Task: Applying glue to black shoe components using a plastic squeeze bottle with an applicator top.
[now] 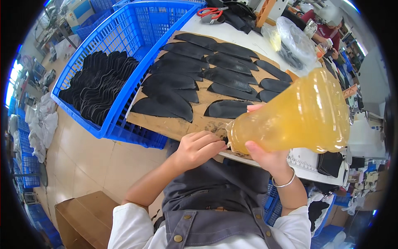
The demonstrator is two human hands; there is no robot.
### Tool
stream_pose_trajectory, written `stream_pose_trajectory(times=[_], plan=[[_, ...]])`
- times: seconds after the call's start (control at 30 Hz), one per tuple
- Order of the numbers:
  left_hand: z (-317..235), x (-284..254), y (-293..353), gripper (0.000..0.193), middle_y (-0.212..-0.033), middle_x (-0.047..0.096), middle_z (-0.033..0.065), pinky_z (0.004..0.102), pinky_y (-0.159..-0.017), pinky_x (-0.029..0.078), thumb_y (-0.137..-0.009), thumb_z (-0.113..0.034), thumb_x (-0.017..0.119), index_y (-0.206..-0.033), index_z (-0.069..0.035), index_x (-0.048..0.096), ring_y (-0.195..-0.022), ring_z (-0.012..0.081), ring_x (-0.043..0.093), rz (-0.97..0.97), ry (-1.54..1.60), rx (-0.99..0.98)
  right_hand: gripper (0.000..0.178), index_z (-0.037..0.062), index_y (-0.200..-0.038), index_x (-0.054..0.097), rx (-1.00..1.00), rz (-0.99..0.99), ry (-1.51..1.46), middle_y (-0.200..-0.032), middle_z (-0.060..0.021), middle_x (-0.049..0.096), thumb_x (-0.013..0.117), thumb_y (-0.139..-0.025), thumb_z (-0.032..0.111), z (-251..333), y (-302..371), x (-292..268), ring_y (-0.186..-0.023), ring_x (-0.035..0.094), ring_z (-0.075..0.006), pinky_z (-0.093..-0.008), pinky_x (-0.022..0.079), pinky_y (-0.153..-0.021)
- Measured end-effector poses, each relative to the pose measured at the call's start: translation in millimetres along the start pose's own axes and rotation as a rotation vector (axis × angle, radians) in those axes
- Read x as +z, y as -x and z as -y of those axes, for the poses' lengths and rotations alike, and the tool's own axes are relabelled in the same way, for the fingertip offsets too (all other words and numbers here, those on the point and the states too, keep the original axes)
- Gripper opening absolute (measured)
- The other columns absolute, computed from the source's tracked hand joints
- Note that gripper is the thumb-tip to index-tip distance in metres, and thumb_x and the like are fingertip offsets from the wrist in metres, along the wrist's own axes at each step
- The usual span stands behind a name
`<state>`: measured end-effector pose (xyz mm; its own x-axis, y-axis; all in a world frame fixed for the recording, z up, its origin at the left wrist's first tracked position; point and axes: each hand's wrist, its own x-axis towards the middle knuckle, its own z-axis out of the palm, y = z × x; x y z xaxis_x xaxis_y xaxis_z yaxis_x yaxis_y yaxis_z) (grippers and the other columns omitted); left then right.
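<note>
The right grip (270,159) is clamped around the narrower part of a tilted yellow bottle (296,114), whose slim end lies just beside the left grip (200,148). The left grip's fingers are curled together by a small dark bit (226,141); whether they pinch it cannot be told. Black curved pieces (168,103) lie on cardboard (199,123) beyond both grips.

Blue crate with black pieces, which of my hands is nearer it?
Left. Your left hand is right of the crate, by the near edge of the cardboard; your right hand, farther right, holds the yellow bottle.
</note>
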<state>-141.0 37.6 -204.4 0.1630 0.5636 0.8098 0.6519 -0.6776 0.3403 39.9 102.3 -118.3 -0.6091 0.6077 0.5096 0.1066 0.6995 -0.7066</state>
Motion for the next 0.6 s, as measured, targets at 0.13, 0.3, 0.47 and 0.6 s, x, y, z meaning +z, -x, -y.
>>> stream_pose_trajectory(times=[0.13,0.3,0.47,0.6], plan=[[3.4,0.8,0.9,0.019,-0.074,0.059,0.0034,0.0261,-0.052,0.048,-0.064,-0.008,0.07,-0.081,-0.005,0.062,-0.062,0.0167,0.059,-0.007,-0.021,0.013,0.061,-0.0002,-0.122,0.042,0.026,0.085,0.066,-0.118,-0.0153,0.052,0.073,-0.072,0.014,3.2,-2.0,4.1,-0.104,0.052,-0.0215,-0.0328,0.044,-0.087],[0.7,-1.7,-6.5,0.019,-0.072,0.059,0.0021,0.0257,-0.051,0.047,-0.064,-0.01,0.072,-0.081,-0.007,0.062,-0.061,0.0157,0.059,0.0,-0.053,0.012,0.059,-0.0002,-0.123,0.043,0.141,0.074,0.2,-0.122,-0.0149,0.051,0.071,-0.073,0.011,-9.7,9.0,-1.4,-0.107,0.052,-0.0226,-0.0337,0.045,-0.087],[2.2,4.2,1.2,0.019,-0.069,0.058,0.0015,0.0249,-0.05,0.046,-0.065,-0.01,0.074,-0.079,-0.007,0.062,-0.059,0.0154,0.057,-0.008,-0.068,0.005,0.059,-0.0009,-0.124,0.042,0.107,-0.054,0.259,-0.119,-0.016,0.053,0.069,-0.072,0.007,-16.8,36.4,-42.6,-0.106,0.054,-0.0229,-0.0351,0.046,-0.088],[1.7,2.6,0.4,0.019,-0.069,0.058,0.0021,0.025,-0.05,0.046,-0.064,-0.009,0.074,-0.079,-0.007,0.062,-0.059,0.0157,0.058,-0.013,-0.069,0.011,0.057,-0.0026,-0.122,0.043,0.347,-0.296,0.199,-0.112,-0.017,0.057,0.067,-0.071,0.005,-8.5,62.5,-74.8,-0.101,0.056,-0.0228,-0.0362,0.046,-0.088]])
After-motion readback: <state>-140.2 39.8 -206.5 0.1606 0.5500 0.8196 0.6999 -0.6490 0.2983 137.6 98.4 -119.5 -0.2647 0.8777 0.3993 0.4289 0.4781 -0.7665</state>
